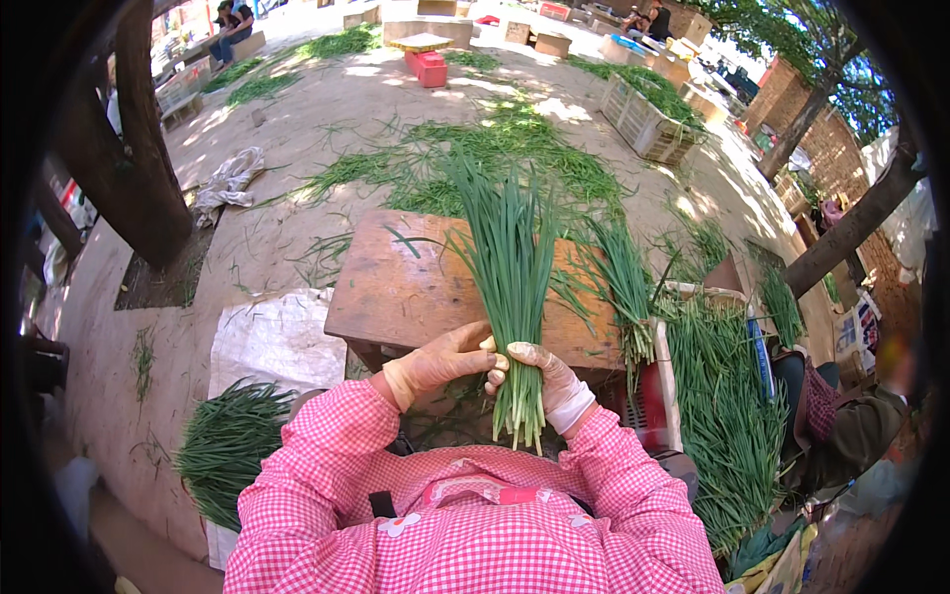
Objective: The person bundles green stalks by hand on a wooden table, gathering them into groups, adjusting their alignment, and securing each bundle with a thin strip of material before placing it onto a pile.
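Note:
A thick bunch of garlic chives [510,247] stands upright before me, its pale cut ends pointing down toward my lap and its green tips leaning over the wooden table. My right hand [552,381], in a thin pale glove, wraps round the lower stems from the right. From the left, my gloved left hand [435,366] curls its fingers against the same stems, close to the right fingertips. Yellowish wraps show on some fingers. A smaller bunch of chives [628,287] lies on the right end of the wooden table [381,282].
Right of me, a crate holds heaped chives [727,416]; another person's sleeve [856,436] is beside it. A chive pile [233,445] rests at my left near a white sheet [272,337]. Beyond the table are scattered chives [534,144], a filled crate [648,124] and tree trunks [139,188].

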`<action>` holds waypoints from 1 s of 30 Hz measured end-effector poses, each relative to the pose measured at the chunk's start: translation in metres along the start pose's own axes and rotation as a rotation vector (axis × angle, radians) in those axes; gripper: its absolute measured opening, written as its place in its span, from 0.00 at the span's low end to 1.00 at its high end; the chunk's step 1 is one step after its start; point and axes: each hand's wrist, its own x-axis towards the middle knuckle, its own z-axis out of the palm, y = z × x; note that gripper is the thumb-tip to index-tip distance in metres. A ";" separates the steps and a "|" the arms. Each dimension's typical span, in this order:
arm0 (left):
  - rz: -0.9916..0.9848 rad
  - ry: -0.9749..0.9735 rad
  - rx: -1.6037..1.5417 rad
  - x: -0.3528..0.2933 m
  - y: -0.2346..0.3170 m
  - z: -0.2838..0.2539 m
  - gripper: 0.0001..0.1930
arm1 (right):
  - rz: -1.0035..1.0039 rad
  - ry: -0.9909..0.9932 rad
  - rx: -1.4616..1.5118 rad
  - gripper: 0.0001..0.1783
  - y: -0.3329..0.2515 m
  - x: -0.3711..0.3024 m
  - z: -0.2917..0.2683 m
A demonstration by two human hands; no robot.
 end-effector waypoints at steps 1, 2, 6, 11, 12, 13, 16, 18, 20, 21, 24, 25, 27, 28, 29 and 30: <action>-0.070 -0.064 -0.083 0.001 0.000 -0.003 0.26 | 0.022 -0.010 0.009 0.21 0.004 -0.001 0.005; -0.139 -0.127 -0.169 0.001 -0.007 -0.011 0.27 | 0.045 -0.018 0.019 0.21 0.010 -0.002 0.009; -0.181 -0.027 -0.522 0.001 -0.019 -0.015 0.27 | 0.209 -0.015 0.002 0.22 0.022 0.002 0.020; 0.010 0.144 -0.578 0.005 -0.003 0.000 0.32 | 0.407 -0.093 -0.197 0.26 0.012 0.011 0.002; 0.027 0.160 -0.576 0.006 -0.003 -0.001 0.34 | 0.394 -0.078 -0.314 0.28 0.013 0.013 -0.005; 0.023 0.170 -0.530 0.006 -0.001 -0.004 0.34 | 0.321 0.104 -0.535 0.29 0.010 0.012 0.000; 0.014 0.221 -0.438 -0.007 0.004 -0.017 0.33 | 0.267 0.267 -1.550 0.35 -0.024 0.000 0.056; 0.017 0.209 -0.362 -0.007 0.005 -0.017 0.33 | 0.108 0.215 -1.479 0.29 -0.039 -0.007 0.054; 0.067 0.173 -0.309 -0.006 0.004 -0.012 0.32 | -0.057 0.197 -1.426 0.19 -0.052 -0.012 0.066; 0.061 0.168 -0.300 -0.006 0.003 -0.011 0.31 | -0.158 0.216 -1.472 0.17 -0.058 -0.009 0.068; -0.025 0.177 -0.236 -0.004 0.002 -0.005 0.30 | -0.539 0.278 -1.554 0.12 -0.076 -0.007 0.072; -0.013 0.175 -0.178 -0.005 0.002 -0.006 0.30 | -0.697 0.233 -1.542 0.11 -0.078 0.000 0.080; 0.004 0.163 -0.075 -0.004 -0.002 -0.006 0.30 | -0.999 0.152 -1.505 0.11 -0.087 0.009 0.102; 0.002 0.175 -0.051 -0.005 0.000 -0.003 0.31 | -1.098 0.155 -1.687 0.12 -0.096 0.011 0.113; -0.004 0.170 -0.024 -0.004 -0.001 0.000 0.32 | -1.193 0.159 -1.867 0.14 -0.105 0.014 0.123; -0.010 0.166 0.002 -0.003 -0.002 0.002 0.32 | -1.285 0.160 -2.048 0.15 -0.111 0.015 0.129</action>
